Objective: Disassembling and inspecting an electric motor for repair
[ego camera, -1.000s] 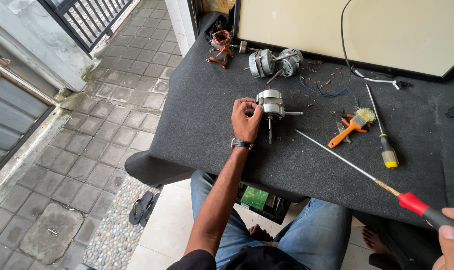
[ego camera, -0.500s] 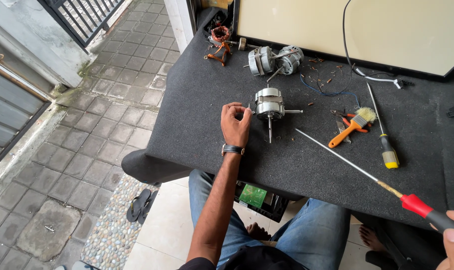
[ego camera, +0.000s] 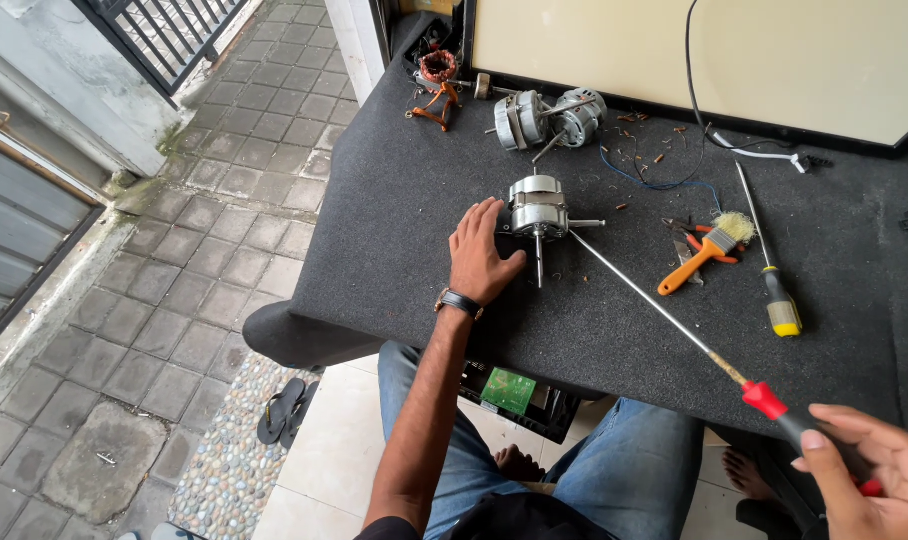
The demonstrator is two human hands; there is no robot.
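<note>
Two hands are on the work. The left hand (ego camera: 482,262) rests against the small silver electric motor with a protruding shaft (ego camera: 537,212) on the dark felt-covered desk (ego camera: 394,220), fingers loosely curled beside its housing, not closed round it. The right hand (ego camera: 869,478) grips the long red-handled screwdriver (ego camera: 664,315), whose tip touches the motor. Judging by its closed casing, the motor seems not yet opened; disassembly looks barely begun.

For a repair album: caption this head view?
Left hand steadies a small motor; right hand aims a long screwdriver.
</note>
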